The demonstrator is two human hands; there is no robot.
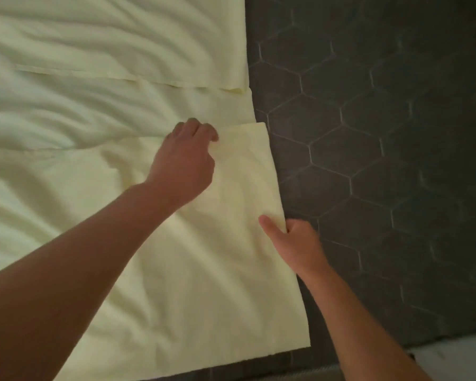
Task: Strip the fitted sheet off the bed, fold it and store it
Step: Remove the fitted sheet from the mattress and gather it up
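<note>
two hands work on a pale yellow fitted sheet that lies spread over the left and middle of the frame, rumpled into long soft creases toward the upper left. the sheet lies in layers: a hemmed edge runs across the upper part of the frame, a second layer shows below it, and a smoother folded flap lies on top from mid-frame down to the lower edge of the cloth. the left hand reaches in from the lower left with a bare forearm and sits at the flap's upper edge, a little left of the flap's upper right corner; its fingers are curled down and closed on the cloth there, with the fingertips hidden under the knuckles. the right hand comes in from the lower right and holds the flap's right edge lower down, the thumb laid flat on top of the cloth and the other fingers tucked out of sight beneath it. the two hands are well apart, each clamped on its own part of the same flap. under the sheet, and bare over the whole right side of the frame, is a dark grey surface with a hexagon pattern; the sheet's right edge runs down it on a slant. whether this surface is a mattress or a floor cannot be told. a paler strip shows in the lower right corner, beyond the dark surface's lower edge.
</note>
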